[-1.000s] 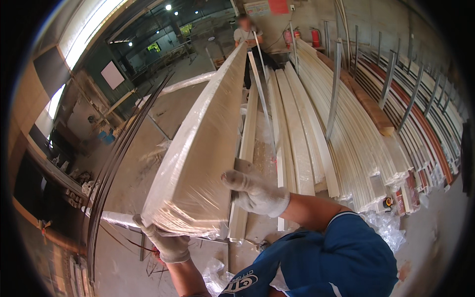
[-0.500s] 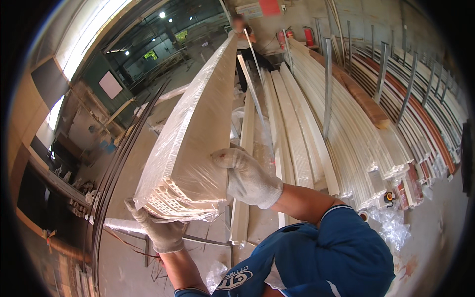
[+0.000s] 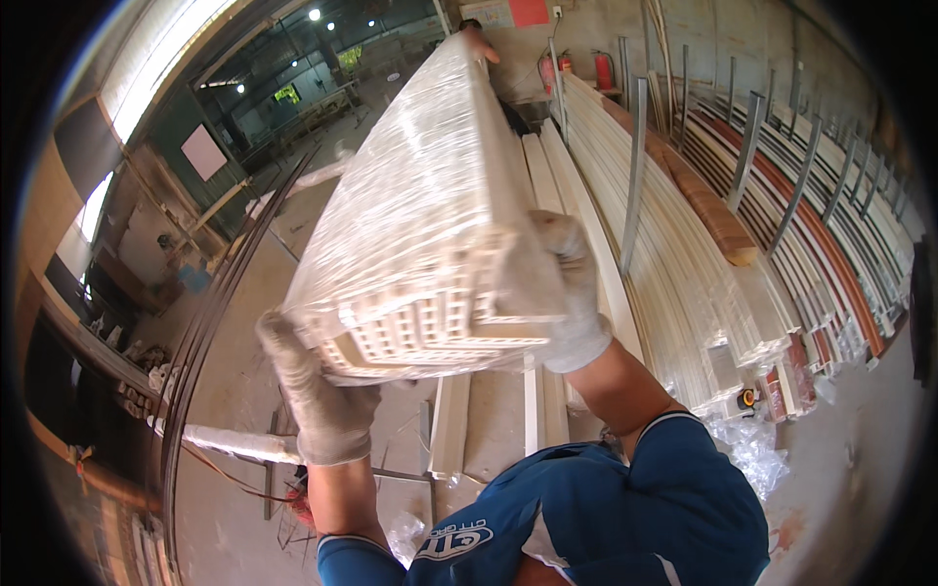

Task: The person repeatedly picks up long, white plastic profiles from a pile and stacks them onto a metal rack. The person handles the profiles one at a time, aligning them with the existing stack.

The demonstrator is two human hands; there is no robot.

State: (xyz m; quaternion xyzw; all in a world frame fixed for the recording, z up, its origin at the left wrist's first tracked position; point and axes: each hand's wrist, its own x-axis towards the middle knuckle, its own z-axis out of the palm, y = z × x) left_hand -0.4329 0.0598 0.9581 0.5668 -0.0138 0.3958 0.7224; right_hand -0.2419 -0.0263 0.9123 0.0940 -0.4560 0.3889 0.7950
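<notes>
A long bundle of cream hollow-core profiles point(image 3: 410, 186), wrapped in clear film, stretches away from me, its honeycomb-like end faces close in front of my body. My left hand point(image 3: 327, 400), in a pale knitted work glove, grips the lower left corner of this near end, with the thumb up its side. At the right side, my right hand point(image 3: 576, 303), gloved alike, holds the bundle's edge; some of its fingers are hidden behind the profiles. Another person point(image 3: 489, 49) is at the far end, mostly hidden by the bundle.
Stacks of long white profiles point(image 3: 664, 234) lie on the right between upright metal posts point(image 3: 635, 176). Wood-coloured profiles point(image 3: 713, 205) rest on top. Red fire extinguishers point(image 3: 604, 70) stand by the back wall. Thin dark bars point(image 3: 220, 322) run along the left; crumpled film point(image 3: 752, 454) lies lower right.
The bundle has rolled and shifted right, so its broad wrapped face now points up. My right hand has moved up and right with it. The far person is now more covered.
</notes>
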